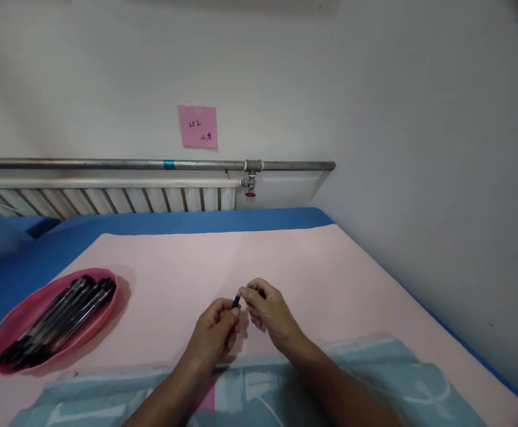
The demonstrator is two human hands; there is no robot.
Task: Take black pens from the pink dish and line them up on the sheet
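Both my hands meet over the pink sheet (339, 267) near the middle of the view. My left hand (214, 333) is closed around a dark pen (236, 300), of which only a short black tip with a silver end shows. My right hand (268, 309) pinches that tip with thumb and fingers. The rest of the pen is hidden inside my hands.
A pink oval tray (13, 323) holding several black pens (60, 320) lies at the left. A light blue patterned cloth (374, 379) covers the near edge. Behind are a blue cover (196, 220), a radiator (107, 198), a pipe and a pink wall note (197, 126). A wall closes the right side.
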